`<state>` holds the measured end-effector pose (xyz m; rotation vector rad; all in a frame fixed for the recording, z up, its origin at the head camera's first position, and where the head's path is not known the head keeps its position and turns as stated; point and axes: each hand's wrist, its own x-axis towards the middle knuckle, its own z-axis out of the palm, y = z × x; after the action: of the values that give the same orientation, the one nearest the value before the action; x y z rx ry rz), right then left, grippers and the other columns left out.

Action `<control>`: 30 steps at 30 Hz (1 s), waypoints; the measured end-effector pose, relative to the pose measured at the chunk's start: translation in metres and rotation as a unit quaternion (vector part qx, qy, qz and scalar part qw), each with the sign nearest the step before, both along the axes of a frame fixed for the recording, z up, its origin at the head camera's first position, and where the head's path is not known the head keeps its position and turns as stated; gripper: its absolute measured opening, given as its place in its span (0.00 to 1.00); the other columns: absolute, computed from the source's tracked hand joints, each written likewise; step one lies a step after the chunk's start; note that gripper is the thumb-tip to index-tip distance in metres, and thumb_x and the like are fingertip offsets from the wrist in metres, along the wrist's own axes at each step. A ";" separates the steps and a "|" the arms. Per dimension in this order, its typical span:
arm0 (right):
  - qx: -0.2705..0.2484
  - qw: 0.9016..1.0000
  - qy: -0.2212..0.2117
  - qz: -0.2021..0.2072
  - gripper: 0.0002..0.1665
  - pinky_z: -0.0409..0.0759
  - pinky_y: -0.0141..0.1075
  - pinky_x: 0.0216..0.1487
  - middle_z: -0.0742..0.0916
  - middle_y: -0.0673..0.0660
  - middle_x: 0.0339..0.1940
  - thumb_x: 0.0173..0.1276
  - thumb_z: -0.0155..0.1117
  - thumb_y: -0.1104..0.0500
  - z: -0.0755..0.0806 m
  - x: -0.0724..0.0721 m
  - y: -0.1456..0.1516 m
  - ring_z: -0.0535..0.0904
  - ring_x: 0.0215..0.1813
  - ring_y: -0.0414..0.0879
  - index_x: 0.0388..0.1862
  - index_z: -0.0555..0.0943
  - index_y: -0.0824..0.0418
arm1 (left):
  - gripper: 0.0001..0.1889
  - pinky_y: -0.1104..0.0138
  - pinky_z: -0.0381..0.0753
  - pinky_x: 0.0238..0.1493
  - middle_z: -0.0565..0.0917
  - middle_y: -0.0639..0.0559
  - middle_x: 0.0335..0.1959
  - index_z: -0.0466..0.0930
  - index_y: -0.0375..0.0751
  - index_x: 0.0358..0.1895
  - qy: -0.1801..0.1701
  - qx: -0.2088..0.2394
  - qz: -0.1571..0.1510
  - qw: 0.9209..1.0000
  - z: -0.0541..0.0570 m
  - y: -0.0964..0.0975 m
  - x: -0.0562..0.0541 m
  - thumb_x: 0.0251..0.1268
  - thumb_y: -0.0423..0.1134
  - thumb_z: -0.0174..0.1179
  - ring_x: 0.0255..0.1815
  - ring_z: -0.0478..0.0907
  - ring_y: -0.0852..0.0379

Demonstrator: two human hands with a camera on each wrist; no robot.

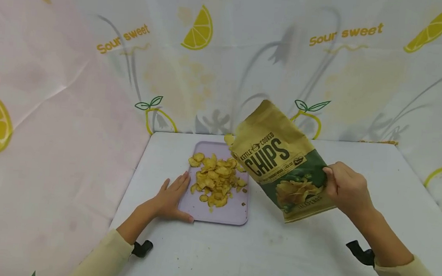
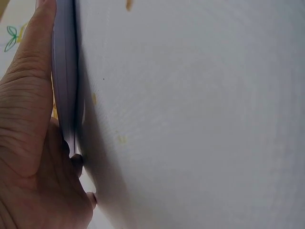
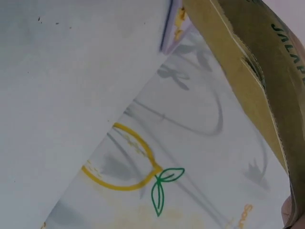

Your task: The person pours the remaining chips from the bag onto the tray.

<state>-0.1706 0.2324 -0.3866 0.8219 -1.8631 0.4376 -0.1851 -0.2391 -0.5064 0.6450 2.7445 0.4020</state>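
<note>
A lilac tray (image 1: 214, 218) lies on the white table, with a heap of potato chips (image 1: 216, 176) spread over its middle. My left hand (image 1: 171, 199) rests along the tray's left side, fingers extended and thumb at the near left corner. In the left wrist view the thumb lies along the tray's edge (image 2: 65, 67). My right hand (image 1: 348, 187) grips the bottom right corner of a yellow and green chip bag (image 1: 272, 157). Its mouth tilts down to the left over the tray's far right part, a few chips showing there. The bag's underside (image 3: 233, 62) appears in the right wrist view.
Small crumbs (image 1: 191, 268) dot the table (image 1: 234, 260) in front of the tray. A white cloth (image 1: 251, 49) printed with lemons hangs behind the table's far edge, and a pinkish one (image 1: 51, 120) at the left. Dark straps sit at both wrists.
</note>
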 end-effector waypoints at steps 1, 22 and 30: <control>0.019 1.000 -0.007 0.004 0.30 0.60 0.33 0.12 0.66 0.53 0.13 0.82 0.44 0.52 -0.003 0.000 -0.001 0.55 0.15 0.37 0.17 0.67 0.66 | 0.74 0.37 0.33 0.75 0.36 0.42 0.82 0.36 0.35 0.80 -0.001 0.001 0.000 1.000 -0.001 0.000 0.000 0.38 0.77 0.67 0.82 0.38 0.41; 0.028 0.999 -0.019 0.016 0.30 0.61 0.30 0.12 0.66 0.52 0.14 0.82 0.44 0.52 -0.015 0.000 -0.005 0.55 0.16 0.34 0.18 0.67 0.65 | 0.75 0.37 0.32 0.75 0.35 0.42 0.82 0.36 0.36 0.80 0.001 0.005 -0.006 1.000 -0.005 0.000 -0.002 0.37 0.78 0.66 0.83 0.37 0.41; 0.017 1.000 -0.009 0.024 0.30 0.59 0.31 0.11 0.66 0.52 0.13 0.82 0.45 0.53 -0.012 0.000 -0.009 0.54 0.16 0.35 0.17 0.66 0.65 | 0.74 0.36 0.33 0.75 0.35 0.41 0.82 0.36 0.35 0.80 0.004 0.003 -0.004 1.000 -0.004 -0.001 -0.001 0.38 0.77 0.67 0.82 0.38 0.40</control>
<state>-0.1709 0.2234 -0.3983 0.8904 -1.8763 0.4454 -0.1863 -0.2404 -0.5107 0.6607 2.7486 0.4072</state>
